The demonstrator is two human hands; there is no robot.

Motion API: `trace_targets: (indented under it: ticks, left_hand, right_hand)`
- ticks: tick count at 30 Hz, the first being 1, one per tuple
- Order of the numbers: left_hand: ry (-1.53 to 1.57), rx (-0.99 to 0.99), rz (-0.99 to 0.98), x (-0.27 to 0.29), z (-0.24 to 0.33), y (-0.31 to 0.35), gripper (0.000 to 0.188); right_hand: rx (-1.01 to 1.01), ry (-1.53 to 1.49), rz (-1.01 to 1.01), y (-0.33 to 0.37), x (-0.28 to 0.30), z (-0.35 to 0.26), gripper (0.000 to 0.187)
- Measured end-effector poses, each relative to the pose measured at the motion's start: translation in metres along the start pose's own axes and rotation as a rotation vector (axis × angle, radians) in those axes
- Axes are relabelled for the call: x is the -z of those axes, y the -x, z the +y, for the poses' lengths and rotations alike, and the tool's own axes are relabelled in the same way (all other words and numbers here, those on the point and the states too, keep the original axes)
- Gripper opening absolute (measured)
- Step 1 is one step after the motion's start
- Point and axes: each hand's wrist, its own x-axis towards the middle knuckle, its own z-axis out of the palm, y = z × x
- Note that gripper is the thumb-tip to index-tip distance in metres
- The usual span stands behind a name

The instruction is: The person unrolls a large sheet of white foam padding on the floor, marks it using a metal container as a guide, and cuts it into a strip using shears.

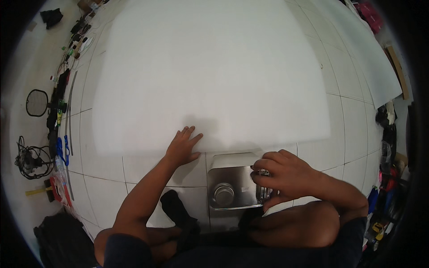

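A silver metal box-shaped container (237, 181) with a round metal cap or knob (224, 194) sits on the tiles just in front of me. My right hand (283, 175) curls over its right side, where shiny metal fittings (264, 192) partly show between the fingers. What those fittings are I cannot make out. At the near edge of a large white sheet (210, 80), my left hand (184, 145) rests with fingers spread and holds nothing. It is up and to the left of the container, not touching it.
White floor tiles (103, 163) surround the sheet. Along the left lie a mesh-headed racket (37, 103), coiled black cable (33, 161) and blue-handled scissors (62, 149). A second pale sheet (366, 58) and mixed clutter line the right. My dark-covered foot (174, 207) is near the container.
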Motion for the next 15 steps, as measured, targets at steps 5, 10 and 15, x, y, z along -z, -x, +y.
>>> trace_targets:
  ticks: [5, 10, 15]
  left_hand:
    - [-0.039, 0.025, 0.009, -0.002, 0.0, 0.0, 0.072]
    - [0.001, 0.024, 0.01, -0.005, -0.004, -0.006, 0.072]
    - [0.034, 0.014, 0.031, -0.005, -0.003, -0.004, 0.071]
  right_hand:
    - [-0.15, -0.232, 0.08, 0.01, -0.019, -0.005, 0.101]
    - [-0.204, -0.28, 0.018, 0.019, -0.032, -0.009, 0.097]
    - [-0.109, -0.324, 0.228, 0.02, -0.055, -0.007, 0.083]
